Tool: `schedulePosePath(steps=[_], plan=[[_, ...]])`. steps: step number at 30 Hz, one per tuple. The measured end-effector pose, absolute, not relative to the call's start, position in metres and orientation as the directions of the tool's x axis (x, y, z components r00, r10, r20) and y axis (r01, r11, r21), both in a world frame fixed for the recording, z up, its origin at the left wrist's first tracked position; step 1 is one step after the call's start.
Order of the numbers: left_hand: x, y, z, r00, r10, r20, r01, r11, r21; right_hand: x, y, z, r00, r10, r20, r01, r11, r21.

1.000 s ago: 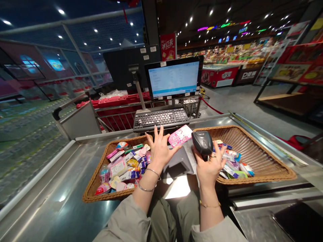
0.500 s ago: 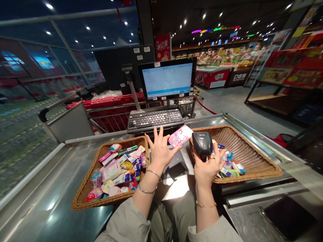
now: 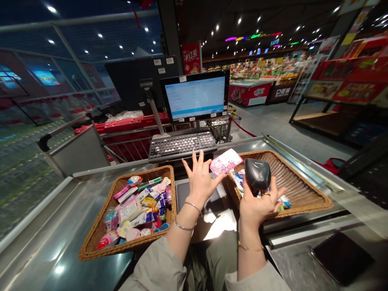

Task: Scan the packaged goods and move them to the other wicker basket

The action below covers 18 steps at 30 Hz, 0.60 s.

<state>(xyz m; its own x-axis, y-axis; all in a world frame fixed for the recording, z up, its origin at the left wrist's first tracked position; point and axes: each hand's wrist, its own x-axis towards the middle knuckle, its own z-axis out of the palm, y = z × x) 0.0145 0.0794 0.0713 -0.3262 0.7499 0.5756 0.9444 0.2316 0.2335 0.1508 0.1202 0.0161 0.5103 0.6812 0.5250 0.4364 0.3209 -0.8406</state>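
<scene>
Between thumb and index finger, my left hand (image 3: 201, 178) pinches a flat pink-and-white packet (image 3: 226, 162) by its edge, its other fingers spread. My right hand (image 3: 257, 202) grips a black handheld barcode scanner (image 3: 257, 173), its head pointing away from me. The packet is just left of the scanner, over the near-left edge of the right wicker basket (image 3: 303, 190). That basket holds several small colourful items, partly hidden behind my right hand and the scanner. To the left, another wicker basket (image 3: 91, 234) is full of small packaged goods (image 3: 130, 210).
A black keyboard (image 3: 182, 144) and a lit monitor (image 3: 195, 97) stand ahead beyond the baskets. Both baskets rest on a metal counter (image 3: 63, 218). A dark flat pad (image 3: 342, 256) lies at the lower right. Behind are a shopping cart (image 3: 224, 125) and shop shelves (image 3: 348, 89).
Both hands have shifted right with the packet and the scanner, now further over the right basket. The view has turned slightly. Both grips stay the same.
</scene>
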Motion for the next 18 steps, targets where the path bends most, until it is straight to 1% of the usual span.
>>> schedulePosePath(steps=[6, 9, 11, 14, 18], plan=[[0.033, 0.115, 0.073, -0.271, 0.799, 0.537, 0.961, 0.192, 0.198, 0.161, 0.127, 0.015, 0.576, 0.642, 0.506, 0.449, 0.269, -0.852], [0.042, 0.128, 0.069, -0.252, 0.846, 0.469, 0.961, 0.162, 0.225, 0.164, 0.129, 0.013, 0.589, 0.630, 0.506, 0.451, 0.263, -0.853], [0.045, 0.129, 0.065, -0.255, 0.856, 0.449, 0.956, 0.154, 0.250, 0.166, 0.129, 0.014, 0.597, 0.628, 0.499, 0.452, 0.250, -0.856], [0.044, 0.124, 0.060, -0.279, 0.844, 0.458, 0.947, 0.163, 0.277, 0.167, 0.129, 0.015, 0.613, 0.626, 0.482, 0.454, 0.220, -0.864], [0.038, 0.113, 0.058, -0.302, 0.820, 0.486, 0.941, 0.174, 0.290, 0.166, 0.130, 0.017, 0.617, 0.604, 0.504, 0.467, 0.235, -0.853]])
